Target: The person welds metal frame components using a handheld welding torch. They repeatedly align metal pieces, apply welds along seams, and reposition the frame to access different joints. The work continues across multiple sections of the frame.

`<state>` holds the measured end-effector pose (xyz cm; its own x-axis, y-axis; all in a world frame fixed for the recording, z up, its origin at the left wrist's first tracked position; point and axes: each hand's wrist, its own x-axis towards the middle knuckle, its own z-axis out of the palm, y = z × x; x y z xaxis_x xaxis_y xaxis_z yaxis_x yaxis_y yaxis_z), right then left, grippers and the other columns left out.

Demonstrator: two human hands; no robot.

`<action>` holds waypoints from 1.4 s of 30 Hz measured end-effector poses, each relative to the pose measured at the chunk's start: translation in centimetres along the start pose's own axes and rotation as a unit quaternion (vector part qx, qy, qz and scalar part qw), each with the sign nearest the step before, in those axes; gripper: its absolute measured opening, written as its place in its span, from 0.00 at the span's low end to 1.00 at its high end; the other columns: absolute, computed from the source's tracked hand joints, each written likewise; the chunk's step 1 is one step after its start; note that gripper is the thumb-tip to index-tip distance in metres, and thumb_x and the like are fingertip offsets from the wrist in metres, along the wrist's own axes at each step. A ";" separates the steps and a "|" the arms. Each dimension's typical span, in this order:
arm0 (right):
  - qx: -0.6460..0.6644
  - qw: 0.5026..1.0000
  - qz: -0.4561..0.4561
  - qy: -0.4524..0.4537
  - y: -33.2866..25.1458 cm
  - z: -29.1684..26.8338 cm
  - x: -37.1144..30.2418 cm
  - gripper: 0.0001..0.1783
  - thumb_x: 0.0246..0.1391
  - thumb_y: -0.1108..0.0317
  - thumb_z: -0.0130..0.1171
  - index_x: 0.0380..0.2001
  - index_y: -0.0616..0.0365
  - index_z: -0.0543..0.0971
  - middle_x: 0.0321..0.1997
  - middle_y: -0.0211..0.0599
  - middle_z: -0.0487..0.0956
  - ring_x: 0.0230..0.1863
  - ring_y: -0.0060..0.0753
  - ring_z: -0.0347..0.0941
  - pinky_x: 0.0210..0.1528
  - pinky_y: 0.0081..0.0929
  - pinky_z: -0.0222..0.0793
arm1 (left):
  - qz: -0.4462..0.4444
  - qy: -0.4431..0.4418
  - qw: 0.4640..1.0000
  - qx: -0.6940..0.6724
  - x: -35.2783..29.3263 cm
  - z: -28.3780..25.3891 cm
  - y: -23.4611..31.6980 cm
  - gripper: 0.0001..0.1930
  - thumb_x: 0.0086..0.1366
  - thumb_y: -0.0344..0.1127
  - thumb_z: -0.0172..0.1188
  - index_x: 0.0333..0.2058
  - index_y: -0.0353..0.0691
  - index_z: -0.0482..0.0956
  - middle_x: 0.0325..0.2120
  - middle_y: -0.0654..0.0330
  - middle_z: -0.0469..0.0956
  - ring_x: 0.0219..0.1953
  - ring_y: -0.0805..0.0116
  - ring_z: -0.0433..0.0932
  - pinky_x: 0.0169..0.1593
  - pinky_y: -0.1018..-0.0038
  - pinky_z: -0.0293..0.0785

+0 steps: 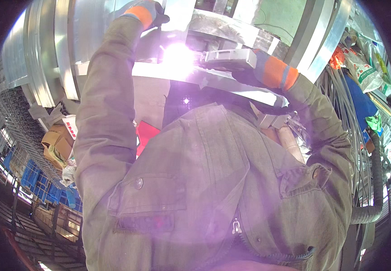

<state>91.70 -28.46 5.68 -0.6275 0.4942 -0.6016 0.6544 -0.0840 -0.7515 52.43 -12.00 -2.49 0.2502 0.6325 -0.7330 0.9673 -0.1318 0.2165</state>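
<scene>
My right hand [267,70], in a grey glove with an orange cuff, is closed around a boxy grey handheld welding torch [230,58]. The torch points left, and a blinding white-violet glare [178,58] at its tip hides the spot it meets. Below the glare runs a bright metal bar [152,72]. My left hand [149,12], gloved alike, is at the top edge beside a shiny metal sheet [175,16]. Its fingers are bent together; what they grip, if anything, I cannot make out.
Long metal profiles [310,40] slant at the upper right, with more panels [44,49] at the upper left. Thin rods, plastic bags [362,72] and a ribbed hose [369,212] lie along the right. A cardboard box [56,145] sits at the left.
</scene>
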 end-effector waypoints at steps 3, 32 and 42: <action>-0.021 0.994 -0.035 0.098 -0.9 -0.2 -3.7 0.19 0.66 0.61 0.68 0.53 0.62 0.83 0.39 0.53 0.87 0.42 0.50 0.86 0.48 0.41 0.81 | -0.048 -0.016 0.998 -0.026 -1.3 -0.9 1.3 0.26 0.67 0.60 0.70 0.51 0.46 0.89 0.39 0.61 0.91 0.42 0.62 0.88 0.50 0.62 0.83; -0.038 0.897 -0.017 0.441 -10.6 9.0 -13.9 0.20 0.60 0.73 0.70 0.55 0.64 0.80 0.44 0.49 0.87 0.38 0.50 0.87 0.38 0.39 0.81 | -0.211 0.487 0.823 -0.203 -21.5 7.7 -22.4 0.26 0.72 0.44 0.70 0.59 0.29 0.82 0.55 0.40 0.82 0.57 0.44 0.81 0.61 0.59 0.77; -0.051 0.892 -0.067 0.444 -8.7 10.4 -15.9 0.24 0.58 0.71 0.71 0.58 0.58 0.79 0.47 0.47 0.84 0.42 0.56 0.85 0.43 0.43 0.81 | 0.058 0.326 0.780 -0.531 -13.8 11.5 -1.3 0.27 0.73 0.42 0.67 0.62 0.25 0.79 0.52 0.48 0.86 0.54 0.61 0.82 0.59 0.65 0.77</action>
<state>91.57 -44.61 18.91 -0.1512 0.9882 -0.0239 0.6624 0.0834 -0.7445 48.16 -29.35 -0.05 -0.0755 0.9629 -0.2590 0.2740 0.2698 0.9231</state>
